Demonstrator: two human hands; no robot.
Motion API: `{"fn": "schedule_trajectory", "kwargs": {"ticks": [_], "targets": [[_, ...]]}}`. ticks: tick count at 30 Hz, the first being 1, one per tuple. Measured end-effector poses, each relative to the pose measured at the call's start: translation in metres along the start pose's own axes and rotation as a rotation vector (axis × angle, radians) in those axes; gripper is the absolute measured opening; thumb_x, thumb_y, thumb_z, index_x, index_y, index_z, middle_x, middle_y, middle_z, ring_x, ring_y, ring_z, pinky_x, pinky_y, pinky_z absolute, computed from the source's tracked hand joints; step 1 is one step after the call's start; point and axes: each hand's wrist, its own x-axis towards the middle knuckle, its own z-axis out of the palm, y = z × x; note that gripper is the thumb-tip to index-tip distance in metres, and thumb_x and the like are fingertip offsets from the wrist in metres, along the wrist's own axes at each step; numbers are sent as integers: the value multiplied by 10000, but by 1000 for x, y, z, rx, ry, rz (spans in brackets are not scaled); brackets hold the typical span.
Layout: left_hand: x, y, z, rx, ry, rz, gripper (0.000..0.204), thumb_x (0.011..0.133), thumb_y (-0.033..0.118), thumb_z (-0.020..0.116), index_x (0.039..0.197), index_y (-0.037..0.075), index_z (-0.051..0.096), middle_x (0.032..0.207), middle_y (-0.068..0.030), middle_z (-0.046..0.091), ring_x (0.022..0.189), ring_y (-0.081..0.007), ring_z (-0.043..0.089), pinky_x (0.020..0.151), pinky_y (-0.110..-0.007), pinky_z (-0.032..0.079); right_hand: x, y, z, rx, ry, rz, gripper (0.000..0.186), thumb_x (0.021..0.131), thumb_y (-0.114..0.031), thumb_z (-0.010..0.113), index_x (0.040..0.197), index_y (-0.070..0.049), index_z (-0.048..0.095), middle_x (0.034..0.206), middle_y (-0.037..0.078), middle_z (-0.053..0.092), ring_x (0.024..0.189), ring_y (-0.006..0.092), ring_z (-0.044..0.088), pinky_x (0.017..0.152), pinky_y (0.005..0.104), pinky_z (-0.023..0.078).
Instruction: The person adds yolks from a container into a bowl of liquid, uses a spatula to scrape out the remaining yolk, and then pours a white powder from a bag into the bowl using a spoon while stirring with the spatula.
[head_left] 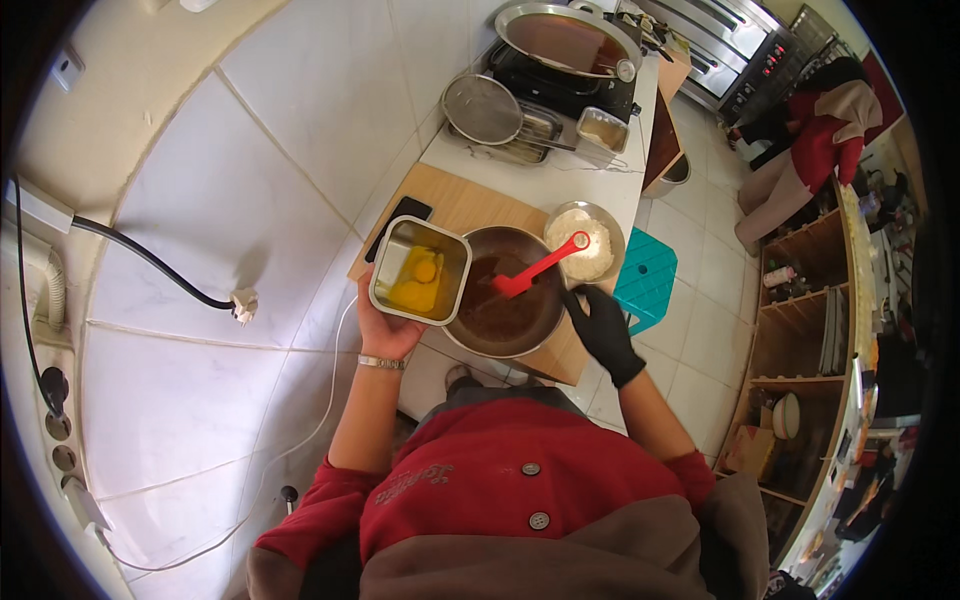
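My bare left hand (387,333) grips a square metal container (454,270) holding cracked eggs (418,275), tilted slightly over the left side of a wide metal bowl (497,333). A red spatula (542,267) rests in the brown mixture inside that bowl. My gloved right hand (597,329) has its fingers closed at the bowl's right rim. Behind it sits a round dish of white powder (585,262). A wooden board (425,185) lies under these things, with a black phone-like object (407,210) at its left.
A tray of dark liquid (560,45), sieve (482,108) and small container (603,127) stand farther back. A teal stool (645,285) is below right, wooden shelves (790,340) line the right. A co-worker (815,160) stands near an oven (715,55). A plug (242,305) hangs left.
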Motion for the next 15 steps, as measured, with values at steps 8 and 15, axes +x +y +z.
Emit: {"fn": "schedule_trajectory", "kwargs": {"ticks": [8,15], "targets": [[3,-13,9,86,-49,13,527,836,482,413,1189,99,495,1193,-100,521,1062,-287,515,824,-476,449,77,55,-2,-718,-35,-550,190,745,-240,603,895,-123,601,885,97,566,934,271,528,891,441,358],[6,-19,11,132,-10,127,524,833,475,429,1166,79,512,1156,-101,548,1047,-275,528,829,-453,452,15,27,-18,-424,-415,-326,125,765,-129,529,881,-94,558,701,89,551,628,270,565,582,381,427]]}}
